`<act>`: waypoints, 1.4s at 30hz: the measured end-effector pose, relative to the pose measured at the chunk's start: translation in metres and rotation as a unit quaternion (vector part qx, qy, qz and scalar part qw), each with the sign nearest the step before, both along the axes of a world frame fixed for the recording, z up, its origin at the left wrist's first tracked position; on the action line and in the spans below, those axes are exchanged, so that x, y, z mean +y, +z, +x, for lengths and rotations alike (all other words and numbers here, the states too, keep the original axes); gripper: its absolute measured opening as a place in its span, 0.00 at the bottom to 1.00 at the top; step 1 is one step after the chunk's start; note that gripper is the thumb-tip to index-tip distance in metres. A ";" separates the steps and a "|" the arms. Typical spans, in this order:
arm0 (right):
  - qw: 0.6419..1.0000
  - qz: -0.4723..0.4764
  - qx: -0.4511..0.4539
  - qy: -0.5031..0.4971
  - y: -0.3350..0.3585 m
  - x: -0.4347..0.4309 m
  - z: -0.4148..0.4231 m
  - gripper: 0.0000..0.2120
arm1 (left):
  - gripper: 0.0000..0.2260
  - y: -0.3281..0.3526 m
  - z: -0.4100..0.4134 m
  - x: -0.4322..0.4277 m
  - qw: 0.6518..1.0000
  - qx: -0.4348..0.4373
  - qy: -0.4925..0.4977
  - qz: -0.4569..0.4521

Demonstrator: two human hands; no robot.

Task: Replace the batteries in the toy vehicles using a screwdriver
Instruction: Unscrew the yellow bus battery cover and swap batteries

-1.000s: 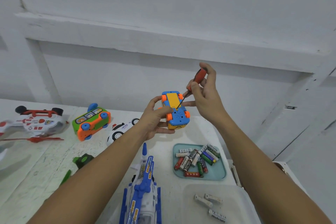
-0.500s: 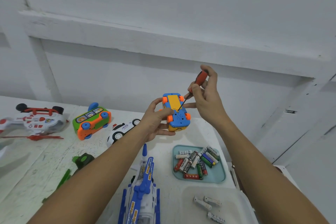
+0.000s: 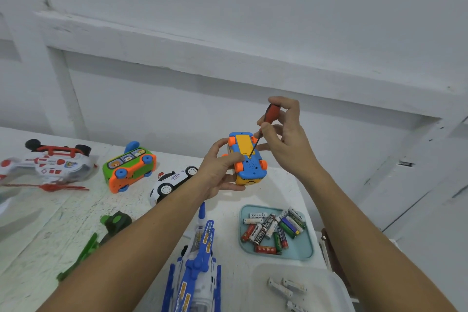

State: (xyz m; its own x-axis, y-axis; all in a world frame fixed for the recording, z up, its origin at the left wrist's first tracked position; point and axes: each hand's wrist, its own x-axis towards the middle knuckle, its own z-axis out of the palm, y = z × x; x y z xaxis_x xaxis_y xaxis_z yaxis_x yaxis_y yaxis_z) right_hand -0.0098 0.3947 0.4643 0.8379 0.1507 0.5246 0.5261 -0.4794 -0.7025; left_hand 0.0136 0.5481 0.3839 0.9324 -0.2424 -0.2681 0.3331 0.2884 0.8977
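Head view: two bare forearms reach out over a white table [image 3: 38, 223].
Clear tub [image 3: 326, 284]: nearest, at the right; a few white batteries [image 3: 279, 289] lie in it.
Blue-and-white toy [image 3: 197, 273]: near centre, between the forearms, cut off by the lower edge.
Green toy [image 3: 111, 225]: left of the left forearm, partly hidden behind it.
Teal tray [image 3: 301, 248]: just beyond the tub, holding a loose heap of mixed batteries [image 3: 271, 229].
Left hand [image 3: 217, 170]: raised off the table, fingers and thumb curled round the toy car [image 3: 249, 162].
Toy car: blue with orange wheels, held underside up, its yellow panel facing the camera.
Screwdriver [image 3: 268, 119]: red handle high, shaft slanting down-left, tip at the panel's near edge.
Right hand [image 3: 286, 134]: thumb and fingertips pinch the handle, above and right of the car.
Far left: white police car [image 3: 172, 180], green-and-orange bus [image 3: 129, 167] on its side, red-and-white helicopter [image 3: 48, 162] with landing gear up.
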 end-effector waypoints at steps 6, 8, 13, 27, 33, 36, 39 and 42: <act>0.997 0.027 -0.050 -0.048 0.015 0.003 0.000 0.19 | 0.18 0.004 -0.002 0.000 1.000 -0.002 0.009 -0.009; 0.997 0.028 -0.060 -0.041 0.020 0.002 0.000 0.18 | 0.18 0.006 -0.002 0.000 1.000 -0.003 0.014 -0.011; 0.999 0.045 -0.011 0.025 0.028 0.001 -0.002 0.21 | 0.21 0.007 -0.004 0.000 1.000 -0.003 0.013 -0.006; 0.999 0.014 -0.038 0.016 0.034 -0.001 -0.004 0.21 | 0.20 0.007 -0.008 0.001 1.000 0.005 0.021 -0.013; 0.997 -0.004 -0.075 -0.009 0.035 0.000 -0.006 0.15 | 0.20 0.009 -0.007 0.001 1.000 0.003 0.022 -0.012; 0.997 0.003 -0.072 -0.013 0.036 0.000 -0.007 0.17 | 0.21 0.010 -0.007 0.002 1.000 0.000 0.024 -0.007; 0.998 0.033 -0.047 -0.001 0.038 -0.002 -0.008 0.21 | 0.21 0.011 -0.009 0.002 1.000 -0.004 0.020 -0.002; 0.998 0.026 -0.044 0.024 0.037 0.000 -0.009 0.21 | 0.20 0.013 -0.010 0.001 1.000 -0.013 0.015 0.002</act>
